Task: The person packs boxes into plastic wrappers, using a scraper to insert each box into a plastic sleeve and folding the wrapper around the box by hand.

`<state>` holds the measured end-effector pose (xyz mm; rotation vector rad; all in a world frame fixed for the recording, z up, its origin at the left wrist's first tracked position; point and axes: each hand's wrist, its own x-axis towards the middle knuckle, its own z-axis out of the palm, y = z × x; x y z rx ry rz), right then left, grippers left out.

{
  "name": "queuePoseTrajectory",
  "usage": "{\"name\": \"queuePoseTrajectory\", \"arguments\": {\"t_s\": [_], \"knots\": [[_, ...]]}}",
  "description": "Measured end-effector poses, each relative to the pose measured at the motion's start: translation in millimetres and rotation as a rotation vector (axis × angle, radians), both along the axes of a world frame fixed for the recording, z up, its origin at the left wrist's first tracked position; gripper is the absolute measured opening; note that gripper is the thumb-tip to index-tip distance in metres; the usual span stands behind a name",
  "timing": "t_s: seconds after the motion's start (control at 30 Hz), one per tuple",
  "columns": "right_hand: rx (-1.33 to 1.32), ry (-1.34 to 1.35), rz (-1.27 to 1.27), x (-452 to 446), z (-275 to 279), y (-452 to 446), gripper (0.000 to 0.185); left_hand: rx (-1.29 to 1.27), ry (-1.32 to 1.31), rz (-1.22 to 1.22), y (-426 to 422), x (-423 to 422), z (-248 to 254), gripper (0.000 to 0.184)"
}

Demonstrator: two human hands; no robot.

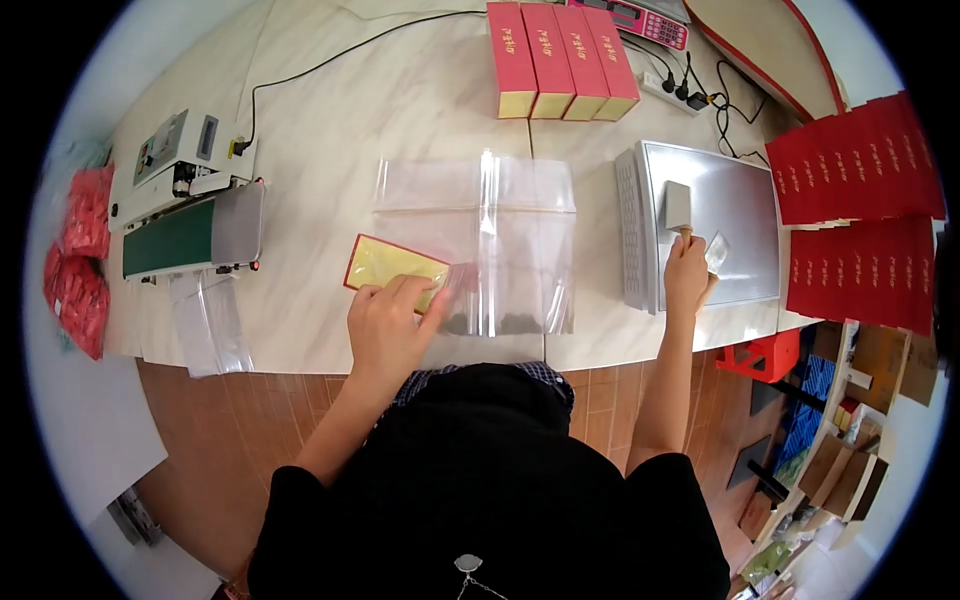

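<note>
My left hand (pixel 388 328) is closed at the near right corner of a yellow box with a red edge (pixel 375 262). Glossy clear film covers the box end, and the fingertips press or pinch there. Against the box's right side lie large clear plastic sheets or bags (pixel 530 240). My right hand (pixel 686 272) grips a scraper-like tool (pixel 678 205) with a flat rectangular metal blade and a wooden handle. Its blade is over the shiny top of a metal box-shaped unit (pixel 745 200). Beside the hand shows a second blade-and-handle shape (pixel 717 252), perhaps a reflection.
Several red boxes (pixel 545 60) stand at the back, near a pink scale (pixel 650 22) and a power strip (pixel 670 92). Red packages (pixel 855 170) are stacked at the right. A machine with a green belt (pixel 170 245) sits left, with clear bags (pixel 212 320) below it.
</note>
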<state>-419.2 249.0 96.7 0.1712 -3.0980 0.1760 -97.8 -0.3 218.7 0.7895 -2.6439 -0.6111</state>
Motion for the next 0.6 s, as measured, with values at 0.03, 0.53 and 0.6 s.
{"name": "queuePoseTrajectory", "arguments": {"t_s": [0.03,0.53,0.6], "knots": [[-0.213,-0.032,0.120,11.7,12.2,-6.2,0.028,0.032,-0.018,0.037,0.1,0.6,-0.4,0.013],[-0.594,-0.468,1.148,143.8,140.3,-55.2,0.018,-0.146,0.022,0.085,-21.8,11.6,-23.8,0.014],[-0.581,-0.466,1.151,149.9,139.4,-58.0,0.017,-0.139,0.032,0.089,-22.9,12.4,-27.2,0.014]]}}
